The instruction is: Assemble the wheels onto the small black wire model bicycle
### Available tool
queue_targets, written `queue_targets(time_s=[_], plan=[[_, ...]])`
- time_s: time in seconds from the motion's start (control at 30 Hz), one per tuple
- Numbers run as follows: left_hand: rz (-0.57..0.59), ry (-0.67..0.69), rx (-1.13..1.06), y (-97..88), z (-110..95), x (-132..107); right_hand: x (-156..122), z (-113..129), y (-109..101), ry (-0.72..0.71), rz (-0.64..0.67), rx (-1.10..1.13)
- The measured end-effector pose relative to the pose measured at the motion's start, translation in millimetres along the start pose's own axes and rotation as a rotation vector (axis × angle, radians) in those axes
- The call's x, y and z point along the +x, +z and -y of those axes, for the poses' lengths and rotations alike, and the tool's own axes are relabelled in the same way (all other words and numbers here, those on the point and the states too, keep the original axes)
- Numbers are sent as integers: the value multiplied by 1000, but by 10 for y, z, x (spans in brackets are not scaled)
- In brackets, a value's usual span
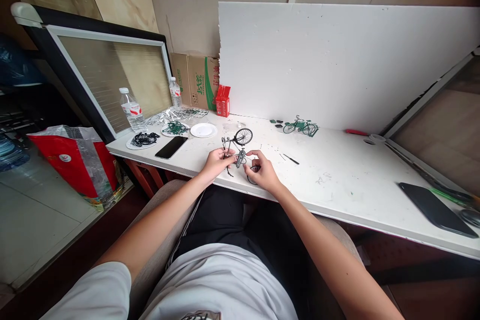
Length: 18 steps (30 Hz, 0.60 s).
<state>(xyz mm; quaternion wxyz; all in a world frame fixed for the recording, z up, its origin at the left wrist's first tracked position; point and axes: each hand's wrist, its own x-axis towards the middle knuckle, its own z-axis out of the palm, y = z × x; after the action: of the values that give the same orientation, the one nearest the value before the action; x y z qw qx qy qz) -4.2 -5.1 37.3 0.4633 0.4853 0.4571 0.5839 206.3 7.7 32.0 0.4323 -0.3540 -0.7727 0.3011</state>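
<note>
Both hands grip a small dark metal model bicycle at the near edge of the white table.

With my left hand I pinch the frame by its handlebar end, and my right hand is closed on the other end, over a small dark wheel; the fitted spoked wheel stands upright just beyond my fingers. Just right of my right hand lies a thin dark tool. Farther beyond it stands a finished green model bicycle. Left of my left hand lies a black phone, with a white paper plate just beyond it. Further left stand two clear plastic water bottles. Well off to my right lies a black tablet.
</note>
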Motion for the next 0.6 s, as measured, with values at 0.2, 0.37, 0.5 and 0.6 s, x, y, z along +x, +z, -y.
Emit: queue_targets(time_s=[0.2,0.37,0.5,0.6], plan=[[19,-19,11,7,76,-9,20,-30,-3,-10,-69,-21],[85,0,33,12,86,-26,73,-65,-46,87,-94,138],[154,28,53,20,63,-48,99,-98,-67,176,-70,234],[192,43,67,25,49,-61,107,-123,-60,191,-62,248]])
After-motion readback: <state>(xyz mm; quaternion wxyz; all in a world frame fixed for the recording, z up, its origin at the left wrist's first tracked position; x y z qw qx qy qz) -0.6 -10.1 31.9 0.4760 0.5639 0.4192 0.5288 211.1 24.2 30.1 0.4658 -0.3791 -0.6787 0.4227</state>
